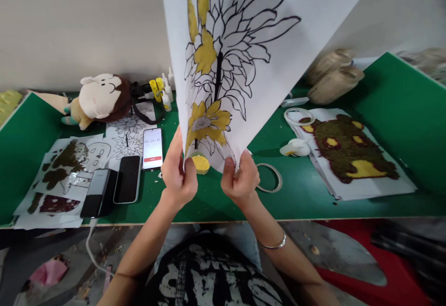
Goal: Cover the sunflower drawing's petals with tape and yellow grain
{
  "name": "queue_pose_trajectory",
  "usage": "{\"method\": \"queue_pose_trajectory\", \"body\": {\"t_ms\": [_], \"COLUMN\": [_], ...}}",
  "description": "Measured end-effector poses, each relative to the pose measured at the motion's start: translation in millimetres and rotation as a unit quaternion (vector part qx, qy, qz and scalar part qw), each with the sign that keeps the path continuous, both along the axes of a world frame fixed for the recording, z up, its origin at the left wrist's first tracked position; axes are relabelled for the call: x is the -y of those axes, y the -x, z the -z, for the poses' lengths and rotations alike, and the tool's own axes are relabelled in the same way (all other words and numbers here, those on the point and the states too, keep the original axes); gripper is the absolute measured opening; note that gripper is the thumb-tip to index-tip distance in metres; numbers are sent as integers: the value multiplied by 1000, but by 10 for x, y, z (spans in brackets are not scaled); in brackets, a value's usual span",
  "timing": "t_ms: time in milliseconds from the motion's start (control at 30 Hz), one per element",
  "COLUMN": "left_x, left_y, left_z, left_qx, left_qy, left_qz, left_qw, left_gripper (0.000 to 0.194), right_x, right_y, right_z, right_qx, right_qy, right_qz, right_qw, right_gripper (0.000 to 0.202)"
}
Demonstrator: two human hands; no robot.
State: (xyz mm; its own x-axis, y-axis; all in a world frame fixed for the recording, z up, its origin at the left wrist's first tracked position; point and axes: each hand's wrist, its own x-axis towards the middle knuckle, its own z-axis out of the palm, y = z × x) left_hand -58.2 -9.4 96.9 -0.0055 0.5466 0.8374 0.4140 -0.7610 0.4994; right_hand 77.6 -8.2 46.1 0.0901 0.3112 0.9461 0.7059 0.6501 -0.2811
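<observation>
A large white sheet of paper (278, 64) printed with black flower outlines stands raised in front of me, curved at its lower end. Some of its petals are covered in yellow. My left hand (179, 173) pinches the lower left edge between thumb and fingers. The lower right edge is pinched by my right hand (241, 176), which wears a bangle on its wrist. Just behind the paper's lower end, between my hands, sits a round container of yellow grains (201, 163), partly hidden. Both hands are above the green table (216, 199).
Left are a phone showing a timer (152, 148), a dark phone (127, 180), a power bank (99, 193), a plush doll (102, 96) and glue bottles (166, 99). Right are a ring-shaped lid (278, 182), a white bottle (295, 148) and a bear picture (351, 148) on stacked sheets.
</observation>
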Motion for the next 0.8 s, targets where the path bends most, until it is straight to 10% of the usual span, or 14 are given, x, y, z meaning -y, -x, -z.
{"method": "queue_pose_trajectory", "body": {"t_ms": [800], "left_x": [106], "left_y": [171], "left_z": [293], "left_qx": [16], "left_qy": [194], "left_qz": [-98], "left_qw": [976], "left_gripper": [36], "right_x": [27], "right_y": [-23], "right_z": [149], "right_qx": [-35], "right_qy": [84], "right_qz": [59], "right_qw": [994], "right_gripper": [55]}}
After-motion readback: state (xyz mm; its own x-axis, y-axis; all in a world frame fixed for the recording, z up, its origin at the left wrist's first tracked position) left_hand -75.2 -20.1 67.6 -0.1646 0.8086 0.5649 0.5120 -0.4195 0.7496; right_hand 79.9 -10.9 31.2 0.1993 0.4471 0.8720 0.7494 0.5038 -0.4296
